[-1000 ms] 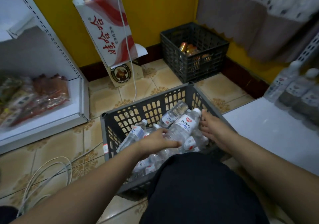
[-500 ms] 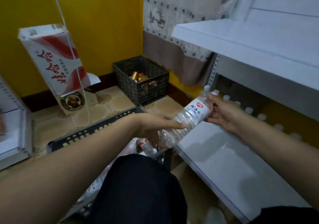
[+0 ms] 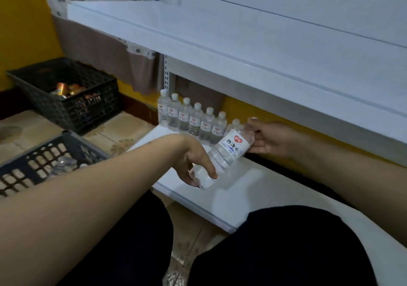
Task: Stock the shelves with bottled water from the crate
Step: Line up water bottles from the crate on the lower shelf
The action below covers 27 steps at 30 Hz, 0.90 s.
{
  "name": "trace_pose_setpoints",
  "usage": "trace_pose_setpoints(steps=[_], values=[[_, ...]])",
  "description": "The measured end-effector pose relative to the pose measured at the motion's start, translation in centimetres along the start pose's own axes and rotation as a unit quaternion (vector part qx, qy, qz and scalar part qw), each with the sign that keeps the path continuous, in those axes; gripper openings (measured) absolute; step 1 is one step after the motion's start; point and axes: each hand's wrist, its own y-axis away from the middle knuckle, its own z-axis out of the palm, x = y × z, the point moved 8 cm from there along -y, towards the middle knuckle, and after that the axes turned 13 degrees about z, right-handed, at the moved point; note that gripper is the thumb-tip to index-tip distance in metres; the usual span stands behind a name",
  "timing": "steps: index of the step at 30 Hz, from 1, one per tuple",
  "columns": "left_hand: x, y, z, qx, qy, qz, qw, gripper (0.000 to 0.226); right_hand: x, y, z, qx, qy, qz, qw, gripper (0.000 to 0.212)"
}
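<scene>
Since the earlier frame the bottle [image 3: 229, 151] has been carried rightward and further over the lower shelf [image 3: 231, 197], and a row of standing bottles [image 3: 193, 120] has come into view. At the bottom of the frame two dark-clad knees are seen. At the lower left the crate [image 3: 39, 164] is partly cut off by the left forearm, with clear bottles dimly visible inside. At the centre the bottle is held tilted above the shelf, its white cap toward the lower left and its base toward the upper right. The cap end is pinched by the curled fingers of the left hand [image 3: 193, 160]; the base end is gripped by the right hand [image 3: 268, 140], fingers bent round it. Just beyond, the row stands upright along the back of the shelf, side by side. Above it, across the upper right, a white upper shelf [image 3: 242, 43] is seen. At the far left a black basket [image 3: 72, 100] holding cans rests on the tiled floor against the yellow wall.
</scene>
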Motion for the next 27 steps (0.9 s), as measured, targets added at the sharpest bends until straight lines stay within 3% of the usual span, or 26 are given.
trace_pose_setpoints(steps=[5,9,12,16,18,20,22,25,27], values=[[2.1,-4.5,2.9,-0.010,-0.078,-0.024,0.997,0.058,2.4,-0.2,-5.6,0.001,-0.040,0.034,0.999,0.023],[4.3,-7.8,4.2,-0.007,-0.088,0.011,0.996,0.060,3.3,-2.1,-9.4,0.053,-0.087,0.013,0.995,0.024],[5.9,-10.4,4.1,0.000,-0.053,0.059,0.997,0.053,3.0,-4.1,-11.7,0.101,-0.088,-0.009,0.991,0.030],[7.4,-13.7,1.8,0.062,-0.006,0.130,0.990,0.037,1.9,-7.7,-14.4,0.159,-0.057,-0.042,0.985,0.049],[7.1,-15.4,0.5,0.065,-0.068,0.143,0.985,0.031,1.2,-9.5,-15.0,0.189,-0.001,-0.068,0.980,0.049],[6.7,-16.9,-1.5,0.108,-0.196,0.150,0.963,0.036,0.6,-11.3,-14.9,0.218,0.063,-0.104,0.968,0.046],[8.0,-17.2,-3.7,0.166,-0.341,0.196,0.904,0.042,-0.1,-12.7,-14.5,0.268,0.147,-0.134,0.943,0.044],[10.4,-17.5,-6.0,0.218,-0.410,0.239,0.853,0.041,-1.1,-15.2,-13.6,0.320,0.267,-0.155,0.895,0.045],[11.6,-17.7,-6.7,0.238,-0.432,0.264,0.829,0.037,-1.2,-16.9,-13.4,0.329,0.285,-0.144,0.889,0.047]])
